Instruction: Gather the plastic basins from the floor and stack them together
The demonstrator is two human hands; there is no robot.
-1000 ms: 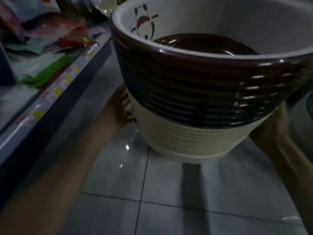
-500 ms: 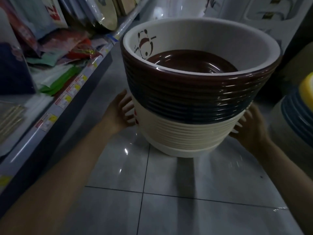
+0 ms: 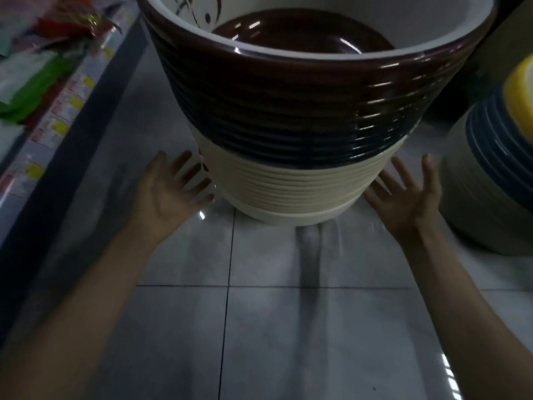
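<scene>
While upright, ribbed maroon-over-cream basin stack.

A bare left forearm and a bare right forearm are shown uncovered to the wrists, ended by a bare left hand and a bare right hand with slender fingers.

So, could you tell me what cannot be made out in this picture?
Head view:
Basin stack: far rim cut off by top edge.
Second stack: cut off by right edge.
Shelf labels: blurred, unreadable.
Left hand, right hand: contact with the stack unclear, motion blur.
</scene>
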